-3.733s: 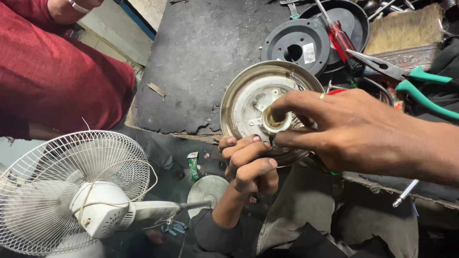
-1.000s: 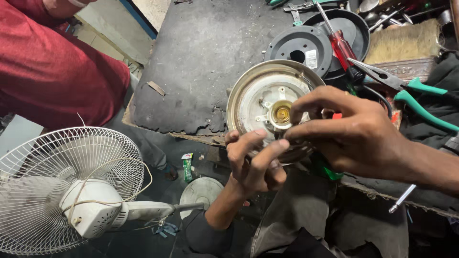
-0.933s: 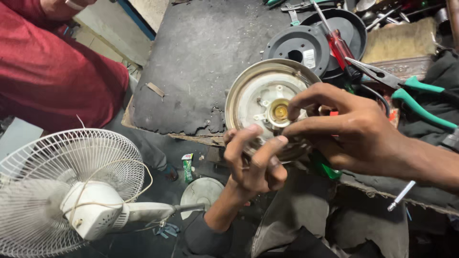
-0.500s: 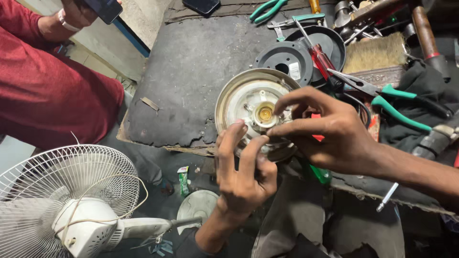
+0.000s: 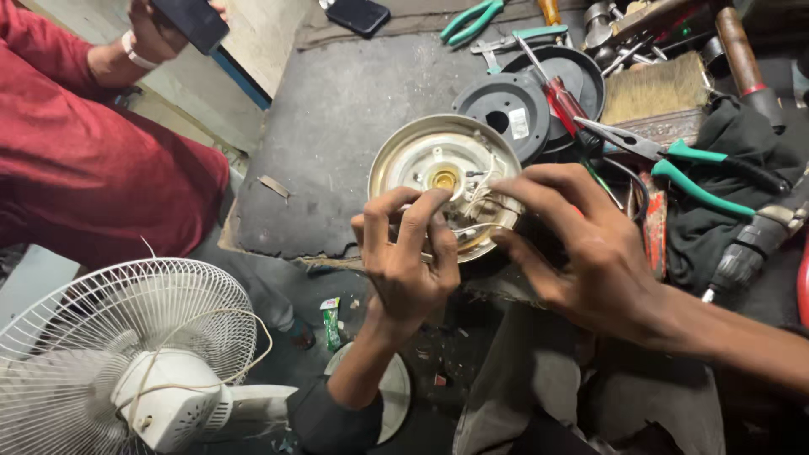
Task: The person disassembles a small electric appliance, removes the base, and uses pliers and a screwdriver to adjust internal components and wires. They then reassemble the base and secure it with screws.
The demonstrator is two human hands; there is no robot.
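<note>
A round metal fan motor housing (image 5: 403,162), cream inside with a brass bush at its centre, lies on the edge of a dark workbench (image 5: 354,126). My left hand (image 5: 409,261) grips its near rim from below, fingers curled over the edge. My right hand (image 5: 581,244) comes in from the right, fingertips pinching the thin wires at the housing's right side. The housing's near edge is hidden by both hands.
A white table fan (image 5: 126,362) stands at the lower left. A person in a red garment (image 5: 93,168) sits at the left holding a phone (image 5: 190,21). Black round covers (image 5: 510,105), a red screwdriver (image 5: 560,93), green-handled pliers (image 5: 683,164), a brush and a drill lie behind and right.
The view has shifted, so the bench sits lower in frame. My right hand has slid from over the brass centre to the housing's right side; my left hand stays at the near rim.
</note>
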